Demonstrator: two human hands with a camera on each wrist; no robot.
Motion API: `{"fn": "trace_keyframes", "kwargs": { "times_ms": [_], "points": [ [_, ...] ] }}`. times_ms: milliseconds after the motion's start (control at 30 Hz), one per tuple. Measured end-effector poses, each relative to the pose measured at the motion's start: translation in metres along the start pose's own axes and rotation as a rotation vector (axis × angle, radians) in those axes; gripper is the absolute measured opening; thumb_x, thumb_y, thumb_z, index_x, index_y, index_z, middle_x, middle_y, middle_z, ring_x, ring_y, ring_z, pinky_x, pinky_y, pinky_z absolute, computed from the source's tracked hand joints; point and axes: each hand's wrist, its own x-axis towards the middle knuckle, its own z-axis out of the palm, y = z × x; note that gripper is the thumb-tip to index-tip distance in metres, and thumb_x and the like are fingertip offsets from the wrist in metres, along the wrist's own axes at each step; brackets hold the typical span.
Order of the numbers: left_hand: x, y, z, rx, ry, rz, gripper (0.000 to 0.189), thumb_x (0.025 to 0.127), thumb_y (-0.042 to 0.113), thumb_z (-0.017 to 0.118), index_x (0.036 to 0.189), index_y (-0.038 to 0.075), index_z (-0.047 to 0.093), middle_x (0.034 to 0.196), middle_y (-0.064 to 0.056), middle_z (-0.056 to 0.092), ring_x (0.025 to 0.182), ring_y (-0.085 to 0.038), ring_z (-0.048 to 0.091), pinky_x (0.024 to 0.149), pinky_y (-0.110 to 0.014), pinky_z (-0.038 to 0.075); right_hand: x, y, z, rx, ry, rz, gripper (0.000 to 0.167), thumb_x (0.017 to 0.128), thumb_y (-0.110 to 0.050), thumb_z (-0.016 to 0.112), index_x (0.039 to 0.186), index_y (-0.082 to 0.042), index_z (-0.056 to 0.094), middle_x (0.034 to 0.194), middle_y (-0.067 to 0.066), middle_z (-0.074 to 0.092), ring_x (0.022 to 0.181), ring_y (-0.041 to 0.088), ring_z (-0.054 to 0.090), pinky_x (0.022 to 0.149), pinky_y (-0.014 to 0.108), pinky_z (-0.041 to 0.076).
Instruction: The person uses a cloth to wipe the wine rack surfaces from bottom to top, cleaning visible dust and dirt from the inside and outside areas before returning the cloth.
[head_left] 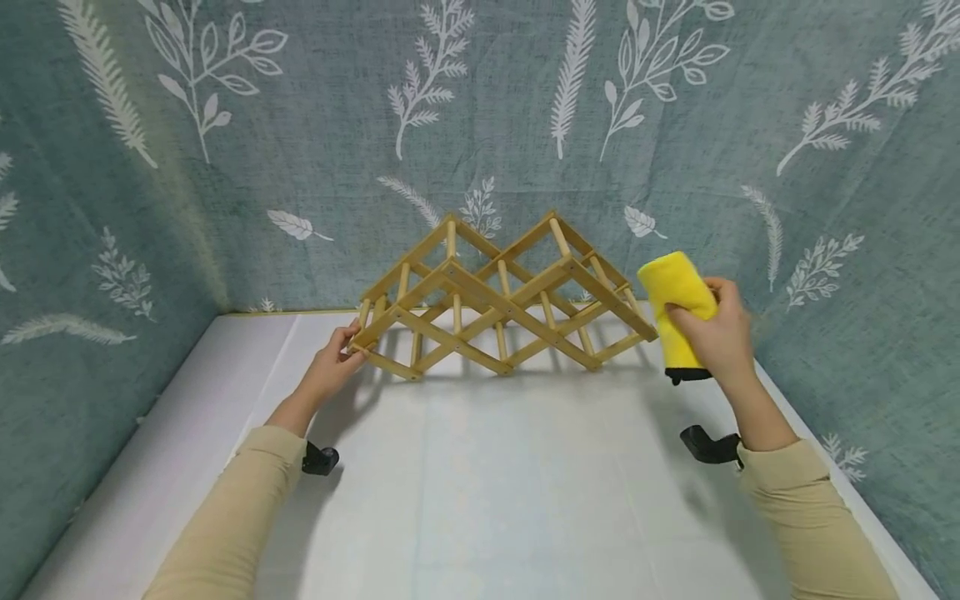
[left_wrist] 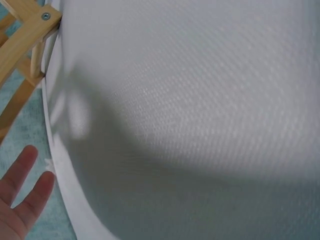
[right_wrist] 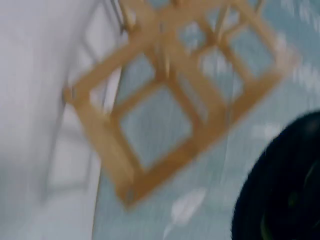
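Observation:
A folding wooden wine rack (head_left: pixel 507 307), made of crossed slats and round dowels, stands spread out at the back of the white table. My left hand (head_left: pixel 333 362) is at its left end, where the rack's corner overlaps the thumb and fingers. In the left wrist view, straight, spread fingers (left_wrist: pixel 30 195) show below the slats. Beyond the rack's right end, my right hand (head_left: pixel 716 329) holds up a yellow soft fabric pouch (head_left: pixel 672 304) with a black rim and small black toggle at its lower end. The right wrist view shows the pouch's dark round end (right_wrist: pixel 285 190) beside the blurred rack.
The white table (head_left: pixel 480 483) runs back to a green leaf-patterned curtain (head_left: pixel 337 125), which also hangs along both sides. Black camera mounts (head_left: pixel 708 446) sit at both wrists. The rack casts shadows on the table.

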Motion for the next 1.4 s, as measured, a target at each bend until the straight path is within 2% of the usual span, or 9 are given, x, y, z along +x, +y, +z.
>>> {"fn": "trace_keyframes", "kwargs": {
  "times_ms": [100, 233, 400, 533, 700, 800, 1000, 1167, 1400],
  "points": [
    [0.001, 0.000, 0.000, 0.003, 0.008, 0.012, 0.054, 0.096, 0.033, 0.044, 0.140, 0.006, 0.026, 0.152, -0.008, 0.014, 0.106, -0.039, 0.051, 0.087, -0.048, 0.044, -0.013, -0.012, 0.026, 0.005, -0.147, -0.109, 0.054, 0.084, -0.026, 0.064, 0.127, -0.002, 0.040, 0.109, 0.022, 0.052, 0.083, 0.030, 0.053, 0.064, 0.036, 0.045],
    [0.005, -0.001, 0.002, 0.000, 0.012, 0.028, 0.054, 0.096, 0.033, 0.044, 0.139, 0.006, 0.027, 0.152, -0.009, 0.016, 0.103, -0.039, 0.051, 0.087, -0.048, 0.044, -0.028, -0.027, 0.079, -0.009, -0.313, -0.196, 0.052, 0.082, -0.022, 0.067, 0.125, -0.003, 0.043, 0.105, 0.020, 0.056, 0.080, 0.029, 0.056, 0.063, 0.036, 0.047],
    [0.006, 0.001, 0.004, 0.012, 0.010, 0.022, 0.052, 0.096, 0.029, 0.046, 0.138, 0.005, 0.028, 0.152, -0.010, 0.016, 0.103, -0.038, 0.053, 0.086, -0.047, 0.045, -0.043, -0.043, 0.150, 0.007, -0.486, -0.192, 0.052, 0.080, -0.024, 0.068, 0.123, -0.006, 0.046, 0.100, 0.014, 0.061, 0.073, 0.021, 0.058, 0.059, 0.030, 0.049],
    [0.006, 0.004, 0.005, 0.010, 0.012, 0.029, 0.052, 0.096, 0.029, 0.046, 0.138, 0.005, 0.028, 0.152, -0.009, 0.016, 0.103, -0.039, 0.053, 0.086, -0.048, 0.044, -0.054, -0.059, 0.197, -0.028, -0.578, -0.201, 0.050, 0.080, -0.023, 0.069, 0.122, -0.006, 0.048, 0.098, 0.012, 0.062, 0.070, 0.018, 0.058, 0.058, 0.028, 0.047],
    [0.008, 0.004, 0.007, 0.012, 0.008, 0.024, 0.051, 0.096, 0.029, 0.045, 0.138, 0.005, 0.029, 0.152, -0.008, 0.017, 0.103, -0.038, 0.052, 0.087, -0.047, 0.044, -0.065, -0.070, 0.241, -0.196, -0.695, -0.206, 0.048, 0.081, -0.028, 0.068, 0.119, -0.005, 0.050, 0.093, 0.009, 0.064, 0.067, 0.016, 0.058, 0.057, 0.027, 0.047],
    [0.009, 0.004, 0.009, 0.014, 0.006, 0.021, 0.050, 0.096, 0.028, 0.046, 0.138, 0.006, 0.030, 0.152, -0.008, 0.017, 0.102, -0.038, 0.052, 0.085, -0.046, 0.045, -0.066, -0.069, 0.258, -0.259, -0.697, -0.191, 0.046, 0.081, -0.029, 0.068, 0.117, -0.005, 0.051, 0.092, 0.009, 0.064, 0.067, 0.014, 0.057, 0.057, 0.026, 0.046],
    [0.008, 0.005, 0.008, 0.023, 0.008, 0.011, 0.051, 0.096, 0.031, 0.046, 0.138, 0.006, 0.030, 0.151, -0.012, 0.019, 0.101, -0.037, 0.053, 0.082, -0.045, 0.045, -0.061, -0.062, 0.254, -0.126, -0.589, -0.127, 0.041, 0.081, -0.026, 0.067, 0.111, -0.002, 0.052, 0.086, 0.010, 0.062, 0.061, 0.016, 0.055, 0.052, 0.025, 0.044],
    [0.005, 0.003, 0.005, 0.029, 0.009, 0.003, 0.055, 0.096, 0.035, 0.045, 0.139, 0.006, 0.028, 0.151, -0.012, 0.018, 0.102, -0.038, 0.052, 0.083, -0.046, 0.045, -0.053, -0.060, 0.224, -0.023, -0.557, -0.114, 0.037, 0.081, -0.025, 0.067, 0.106, -0.001, 0.052, 0.083, 0.011, 0.061, 0.058, 0.016, 0.056, 0.050, 0.025, 0.045],
    [0.005, 0.001, 0.005, 0.032, 0.008, 0.009, 0.053, 0.096, 0.032, 0.045, 0.139, 0.006, 0.028, 0.151, -0.013, 0.018, 0.103, -0.038, 0.052, 0.083, -0.047, 0.045, -0.029, -0.067, 0.168, -0.028, -0.468, -0.136, 0.039, 0.083, -0.028, 0.066, 0.111, -0.005, 0.051, 0.091, 0.012, 0.061, 0.064, 0.019, 0.058, 0.053, 0.027, 0.048]
  ]
}}
